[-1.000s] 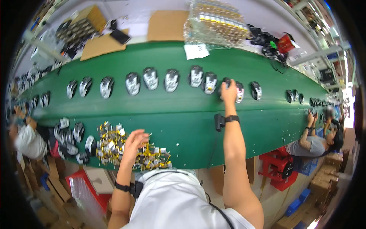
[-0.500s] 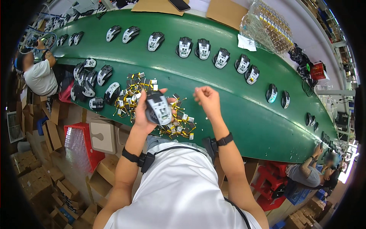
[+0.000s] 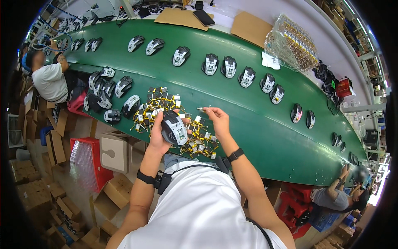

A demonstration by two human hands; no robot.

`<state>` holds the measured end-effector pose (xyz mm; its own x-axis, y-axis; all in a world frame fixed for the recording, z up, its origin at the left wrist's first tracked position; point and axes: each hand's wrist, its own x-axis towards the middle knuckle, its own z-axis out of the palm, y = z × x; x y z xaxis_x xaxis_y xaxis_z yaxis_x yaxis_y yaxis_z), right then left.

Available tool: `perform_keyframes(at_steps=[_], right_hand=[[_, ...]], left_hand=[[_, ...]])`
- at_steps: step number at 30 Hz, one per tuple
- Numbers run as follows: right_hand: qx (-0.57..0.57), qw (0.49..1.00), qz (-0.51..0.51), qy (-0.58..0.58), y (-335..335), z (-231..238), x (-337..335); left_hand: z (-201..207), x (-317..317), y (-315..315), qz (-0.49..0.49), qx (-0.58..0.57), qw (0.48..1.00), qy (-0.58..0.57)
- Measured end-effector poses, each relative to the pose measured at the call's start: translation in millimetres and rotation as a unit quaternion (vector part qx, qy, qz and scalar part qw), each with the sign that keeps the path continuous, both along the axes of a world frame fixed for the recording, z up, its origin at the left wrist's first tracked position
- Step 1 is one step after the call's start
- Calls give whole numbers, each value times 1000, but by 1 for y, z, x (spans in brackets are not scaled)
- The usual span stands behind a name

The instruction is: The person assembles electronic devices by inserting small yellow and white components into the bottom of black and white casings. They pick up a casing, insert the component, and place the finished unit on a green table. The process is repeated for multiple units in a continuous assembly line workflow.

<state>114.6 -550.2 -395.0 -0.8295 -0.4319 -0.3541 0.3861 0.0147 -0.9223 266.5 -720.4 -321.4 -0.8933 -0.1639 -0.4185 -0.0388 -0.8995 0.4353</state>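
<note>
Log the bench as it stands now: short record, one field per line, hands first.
Left hand: holds a black-and-pale-grey computer mouse
Right hand: pinches a small pale piece, too small to identify
Near hands: pile of silver-and-yellow wired parts on the green table
Left side: cluster of mice
Far side: spaced row of mice
Beyond row: clear-wrapped stack, white sheet beside it
</note>
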Motion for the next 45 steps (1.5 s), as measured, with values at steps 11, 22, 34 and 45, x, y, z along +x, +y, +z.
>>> perform_keyframes(at_steps=[11,22,34,45], right_hand=[[-48,992,118,8,22,157,29],[10,985,154,73,42,186,40],[80,928,164,325,56,231,56],[145,651,275,692,37,252,61]], left_hand=[[61,-33,17,-38,-42,994,97],[91,-30,32,-44,-222,954,195],[104,-27,38,0,-68,972,223],[121,-15,41,-70,38,986,150]])
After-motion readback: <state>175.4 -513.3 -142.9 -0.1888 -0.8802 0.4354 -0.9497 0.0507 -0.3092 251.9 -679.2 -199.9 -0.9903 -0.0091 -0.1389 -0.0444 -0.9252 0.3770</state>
